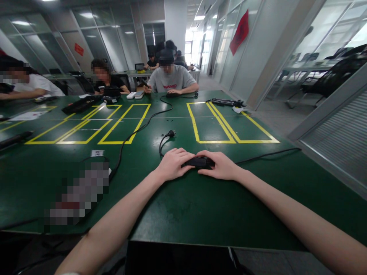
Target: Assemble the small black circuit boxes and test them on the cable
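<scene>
Both of my hands hold a black power adapter [197, 162] low over the green table [183, 214]. Its left end is between the thumb and fingers of my left hand [175, 164], and my right hand [219, 165] grips the right end. My fingers cover much of it. A short black cord with a plug [171, 133] curls from behind my left hand and lies on the tabletop. On the right, a thin black cable [268, 154] runs from near my right hand across the table.
Left of my arm lies a blurred-out object [83, 194], with a small number label [97, 153] behind it. A long black cable [134, 131] crosses the table. Yellow tape outlines [216, 142] mark the surface. A folded black tripod [228, 102] lies far right. A person [173, 78] sits opposite; others sit left.
</scene>
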The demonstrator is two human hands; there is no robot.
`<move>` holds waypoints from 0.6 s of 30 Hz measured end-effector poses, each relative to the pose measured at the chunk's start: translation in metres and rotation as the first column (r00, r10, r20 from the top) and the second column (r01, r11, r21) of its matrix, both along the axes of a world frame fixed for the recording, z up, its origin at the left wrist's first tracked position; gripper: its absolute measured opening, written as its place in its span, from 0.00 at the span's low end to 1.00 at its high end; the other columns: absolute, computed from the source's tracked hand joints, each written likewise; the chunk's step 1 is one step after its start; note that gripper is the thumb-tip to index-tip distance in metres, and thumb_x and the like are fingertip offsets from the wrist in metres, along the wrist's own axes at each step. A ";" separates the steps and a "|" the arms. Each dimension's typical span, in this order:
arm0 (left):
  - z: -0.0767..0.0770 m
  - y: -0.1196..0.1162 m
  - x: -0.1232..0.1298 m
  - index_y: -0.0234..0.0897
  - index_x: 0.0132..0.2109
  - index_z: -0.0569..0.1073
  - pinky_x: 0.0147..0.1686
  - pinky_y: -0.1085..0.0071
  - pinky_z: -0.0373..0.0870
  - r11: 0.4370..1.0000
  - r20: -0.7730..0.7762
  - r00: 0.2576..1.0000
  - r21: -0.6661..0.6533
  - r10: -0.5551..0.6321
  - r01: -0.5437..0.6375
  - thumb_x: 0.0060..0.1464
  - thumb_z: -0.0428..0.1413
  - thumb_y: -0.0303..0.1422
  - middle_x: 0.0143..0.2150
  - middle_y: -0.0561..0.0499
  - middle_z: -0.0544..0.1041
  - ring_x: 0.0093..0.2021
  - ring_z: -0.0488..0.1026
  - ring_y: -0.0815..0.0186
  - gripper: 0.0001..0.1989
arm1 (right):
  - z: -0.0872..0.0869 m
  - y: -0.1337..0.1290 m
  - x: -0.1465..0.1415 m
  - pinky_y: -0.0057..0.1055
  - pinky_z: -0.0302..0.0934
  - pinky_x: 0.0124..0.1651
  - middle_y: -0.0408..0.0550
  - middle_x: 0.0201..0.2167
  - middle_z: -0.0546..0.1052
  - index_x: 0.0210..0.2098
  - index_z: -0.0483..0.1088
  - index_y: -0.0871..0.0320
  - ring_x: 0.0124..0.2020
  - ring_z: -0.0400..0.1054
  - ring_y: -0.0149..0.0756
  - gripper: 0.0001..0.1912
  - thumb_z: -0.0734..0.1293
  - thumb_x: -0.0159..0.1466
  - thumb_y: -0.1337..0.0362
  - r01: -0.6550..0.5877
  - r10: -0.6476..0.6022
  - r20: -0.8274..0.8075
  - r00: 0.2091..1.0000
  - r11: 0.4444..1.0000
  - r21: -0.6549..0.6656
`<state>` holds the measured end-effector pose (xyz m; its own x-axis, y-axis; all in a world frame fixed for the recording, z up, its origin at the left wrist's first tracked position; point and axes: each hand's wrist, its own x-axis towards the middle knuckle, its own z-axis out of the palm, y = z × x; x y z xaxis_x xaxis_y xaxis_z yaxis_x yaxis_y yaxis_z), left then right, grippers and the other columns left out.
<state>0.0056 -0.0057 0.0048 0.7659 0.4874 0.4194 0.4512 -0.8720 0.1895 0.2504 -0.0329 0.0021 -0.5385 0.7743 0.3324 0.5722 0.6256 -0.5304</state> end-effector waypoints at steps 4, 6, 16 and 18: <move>-0.001 0.002 0.001 0.40 0.60 0.74 0.54 0.55 0.72 0.997 -0.008 1.000 0.066 -0.026 0.027 0.69 0.54 0.38 0.56 0.43 0.81 0.55 0.76 0.55 0.16 | 0.005 0.001 0.001 0.28 0.64 0.27 0.43 0.33 0.80 0.49 0.66 0.55 0.24 0.72 0.32 0.23 0.69 0.64 0.45 -0.093 -0.028 -0.268 0.963 0.898 -0.429; 0.000 0.002 0.001 0.42 0.61 0.74 0.56 0.55 0.70 0.994 -0.008 0.999 0.096 -0.047 0.048 0.69 0.53 0.37 0.58 0.44 0.80 0.57 0.75 0.55 0.17 | 0.007 0.004 0.002 0.26 0.58 0.21 0.42 0.29 0.79 0.47 0.66 0.55 0.18 0.67 0.29 0.25 0.66 0.65 0.41 -0.145 -0.066 -0.323 0.944 0.798 -0.585; 0.000 -0.005 -0.003 0.37 0.61 0.74 0.48 0.61 0.75 0.995 0.027 0.999 -0.101 0.022 -0.019 0.66 0.55 0.47 0.48 0.42 0.82 0.46 0.80 0.56 0.24 | 0.004 -0.005 -0.008 0.29 0.58 0.29 0.41 0.27 0.75 0.45 0.74 0.57 0.26 0.66 0.32 0.18 0.71 0.64 0.50 0.001 -0.062 -0.206 0.977 0.958 -0.286; -0.001 -0.005 -0.002 0.38 0.55 0.77 0.45 0.64 0.75 0.981 0.030 0.998 -0.190 0.049 -0.043 0.67 0.54 0.43 0.43 0.45 0.82 0.43 0.79 0.58 0.17 | 0.003 -0.006 -0.010 0.30 0.58 0.31 0.42 0.28 0.76 0.46 0.74 0.55 0.27 0.67 0.33 0.14 0.70 0.66 0.54 0.030 -0.042 -0.082 0.996 0.990 -0.141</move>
